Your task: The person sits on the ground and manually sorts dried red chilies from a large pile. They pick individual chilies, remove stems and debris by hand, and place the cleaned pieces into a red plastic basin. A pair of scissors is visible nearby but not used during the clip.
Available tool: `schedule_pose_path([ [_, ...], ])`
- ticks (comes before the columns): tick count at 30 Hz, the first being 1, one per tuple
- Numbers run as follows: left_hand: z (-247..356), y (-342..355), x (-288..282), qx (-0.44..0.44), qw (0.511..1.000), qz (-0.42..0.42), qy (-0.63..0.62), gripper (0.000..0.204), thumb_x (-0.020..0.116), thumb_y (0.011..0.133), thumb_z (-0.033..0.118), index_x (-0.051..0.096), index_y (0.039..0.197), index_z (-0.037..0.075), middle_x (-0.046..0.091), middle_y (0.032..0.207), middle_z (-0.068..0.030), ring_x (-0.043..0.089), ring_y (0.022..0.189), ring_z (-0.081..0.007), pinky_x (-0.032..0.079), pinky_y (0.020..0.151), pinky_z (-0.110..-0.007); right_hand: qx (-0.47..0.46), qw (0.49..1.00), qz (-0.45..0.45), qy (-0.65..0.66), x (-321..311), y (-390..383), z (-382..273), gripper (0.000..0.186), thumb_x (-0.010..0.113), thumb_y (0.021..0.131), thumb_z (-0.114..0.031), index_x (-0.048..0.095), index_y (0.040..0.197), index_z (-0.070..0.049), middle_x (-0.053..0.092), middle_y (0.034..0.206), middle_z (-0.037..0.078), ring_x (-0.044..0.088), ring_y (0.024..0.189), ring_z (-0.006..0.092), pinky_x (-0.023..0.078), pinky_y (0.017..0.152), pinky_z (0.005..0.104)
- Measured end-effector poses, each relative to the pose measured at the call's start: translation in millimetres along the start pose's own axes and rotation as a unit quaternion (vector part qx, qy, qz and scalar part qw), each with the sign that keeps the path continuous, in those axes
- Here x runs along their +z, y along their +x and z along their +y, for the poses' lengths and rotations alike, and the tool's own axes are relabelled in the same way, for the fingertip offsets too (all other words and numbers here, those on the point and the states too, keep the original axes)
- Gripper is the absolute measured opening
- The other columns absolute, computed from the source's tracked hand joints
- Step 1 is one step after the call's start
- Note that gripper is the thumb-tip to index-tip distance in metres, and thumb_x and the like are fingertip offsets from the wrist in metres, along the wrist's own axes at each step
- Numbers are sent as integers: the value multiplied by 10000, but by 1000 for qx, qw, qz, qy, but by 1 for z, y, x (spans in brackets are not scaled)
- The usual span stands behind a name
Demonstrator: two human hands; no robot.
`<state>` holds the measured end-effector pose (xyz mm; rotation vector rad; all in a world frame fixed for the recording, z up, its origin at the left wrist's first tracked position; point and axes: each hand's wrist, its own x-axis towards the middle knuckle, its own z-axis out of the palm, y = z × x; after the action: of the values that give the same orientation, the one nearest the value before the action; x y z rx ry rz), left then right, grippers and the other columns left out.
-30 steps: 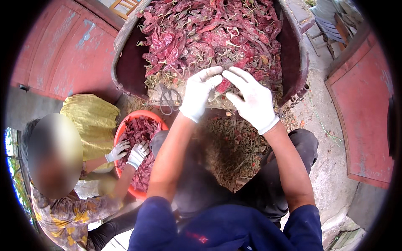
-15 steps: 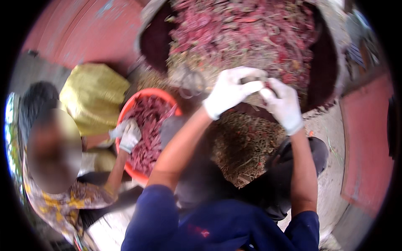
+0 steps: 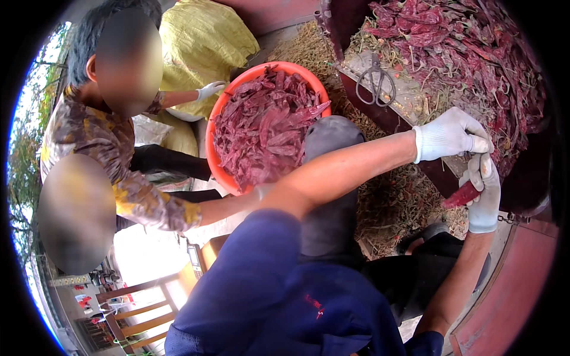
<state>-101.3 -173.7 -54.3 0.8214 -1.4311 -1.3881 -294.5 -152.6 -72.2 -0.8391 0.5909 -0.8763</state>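
A: Where is the pepper being worked on?
B: A dried red pepper [image 3: 462, 194] lies across the palm side of the right hand [image 3: 485, 190], its blunt end jutting out toward the person's knees. The fingers are curled round it.

A: And the left hand [image 3: 454, 135]?
B: It reaches across, fingers drawn together, the tips meeting the right hand's fingertips. Whether they pinch a scrap between them cannot be told; the gloves hide it. Both hands sit just beside the near edge of the maroon-sided bed [image 3: 362, 95].

A: How much looks finished?
B: A fair share, by the look of it. The orange basin [image 3: 211, 137] is heaped with peppers [image 3: 255, 118] that show few stems, as far as one can tell. Dry litter [image 3: 392, 202] covers the floor below the bed, which suggests plenty has been picked through.

A: What is left?
B: A good deal. A broad pile of peppers [image 3: 475, 53] fills the far part of the bed, many with pale stems on. The one in the right hand is not yet in the basin.

A: Anything else close by?
B: Scissors [image 3: 375, 71] rest on the bed's edge, apart from both hands. A co-worker's gloved hand [image 3: 211, 90] is between the yellow sack [image 3: 205, 47] and the basin; the other is mostly hidden behind the person's forearm.
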Motion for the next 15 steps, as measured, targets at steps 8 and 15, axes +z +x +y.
schedule_pose_path([
  [8,-19,5,-1,45,983,-42,171,286,631,861,277,701,872,0,689,806,-147,681,780,-252,529,723,-359,40,923,43,-380,13,-8,-14,263,578,938,-240,676,987,-1,586,750,-5,496,628,26,378,540,198],
  [15,-5,1,2,-85,881,-102,455,328,681,856,420,739,873,97,707,791,-112,671,740,-309,526,711,-381,-35,725,-109,-679,17,-7,10,304,608,899,-400,723,895,-119,691,782,147,685,730,328,521,680,449],
])
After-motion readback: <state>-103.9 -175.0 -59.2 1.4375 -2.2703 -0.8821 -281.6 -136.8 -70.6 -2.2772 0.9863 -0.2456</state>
